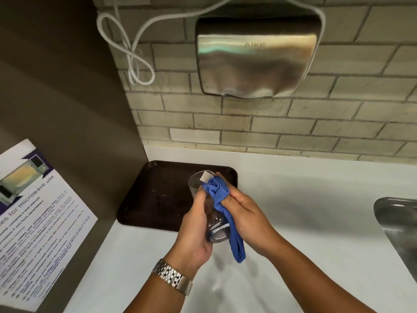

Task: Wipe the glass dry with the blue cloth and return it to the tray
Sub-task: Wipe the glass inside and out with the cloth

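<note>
A clear drinking glass (196, 184) is held tilted above the counter, its mouth pointing away toward the wall. My left hand (195, 231) grips it around the body and base. The blue cloth (218, 192) is bunched against the glass's right side near the rim, with a tail (237, 247) hanging down past the base. My right hand (246, 219) is closed on the cloth and presses it to the glass. A dark brown tray (155, 195) lies on the white counter just behind and left of the hands, with nothing standing on it.
A steel hand dryer (257, 57) hangs on the tiled wall with a white cable (135, 57) looped beside it. A steel sink edge (397, 222) shows at the right. A microwave notice (38, 218) is stuck on the left side panel. The white counter (304, 199) spreads around.
</note>
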A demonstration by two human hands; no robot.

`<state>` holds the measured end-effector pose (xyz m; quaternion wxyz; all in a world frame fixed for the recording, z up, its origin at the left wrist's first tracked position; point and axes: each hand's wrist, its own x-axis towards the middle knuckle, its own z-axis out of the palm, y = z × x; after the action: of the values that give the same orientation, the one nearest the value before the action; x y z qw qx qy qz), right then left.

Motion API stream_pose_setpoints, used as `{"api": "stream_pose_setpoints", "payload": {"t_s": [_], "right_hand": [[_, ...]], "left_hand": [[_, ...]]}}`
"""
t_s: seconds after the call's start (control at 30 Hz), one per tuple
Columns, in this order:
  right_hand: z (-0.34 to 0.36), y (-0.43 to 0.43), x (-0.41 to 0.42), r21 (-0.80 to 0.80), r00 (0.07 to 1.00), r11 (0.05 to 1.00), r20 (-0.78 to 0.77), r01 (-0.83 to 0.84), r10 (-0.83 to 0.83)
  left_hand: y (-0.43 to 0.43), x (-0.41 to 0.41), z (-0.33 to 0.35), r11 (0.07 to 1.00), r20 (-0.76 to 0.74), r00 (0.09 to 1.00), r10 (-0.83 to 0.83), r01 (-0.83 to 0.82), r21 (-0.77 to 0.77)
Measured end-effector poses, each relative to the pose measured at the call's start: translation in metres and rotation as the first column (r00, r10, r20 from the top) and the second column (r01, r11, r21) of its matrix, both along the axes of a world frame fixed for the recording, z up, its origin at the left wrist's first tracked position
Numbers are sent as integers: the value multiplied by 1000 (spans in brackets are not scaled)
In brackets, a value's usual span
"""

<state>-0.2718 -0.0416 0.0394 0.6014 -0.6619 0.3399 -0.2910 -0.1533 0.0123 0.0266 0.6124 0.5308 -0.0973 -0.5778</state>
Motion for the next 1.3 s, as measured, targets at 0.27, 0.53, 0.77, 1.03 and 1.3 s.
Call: {"api": "stream_pose_setpoints", "payload": {"t_s": [0.27,0.53,0.77,1.03,1.3], "right_hand": [[-2,-15,1,375,978,921,127,107,-165],[-25,-15,5,479,970,868,114,134,-213],[-29,-20,8,552,964,821,106,148,-245],[-40,-22,11,723,934,684,166,103,-316],[-51,-10,16,761,912,648,272,-9,-306]], "left_hand": [[0,2,-8,999,-31,999,37,-37,-5],[3,-3,-13,996,141,988,-55,64,-59],[8,2,-22,998,189,980,57,-49,-48],[4,2,-18,1000,215,976,-18,21,-10],[-7,5,-23,1000,369,929,-11,15,-8]]}}
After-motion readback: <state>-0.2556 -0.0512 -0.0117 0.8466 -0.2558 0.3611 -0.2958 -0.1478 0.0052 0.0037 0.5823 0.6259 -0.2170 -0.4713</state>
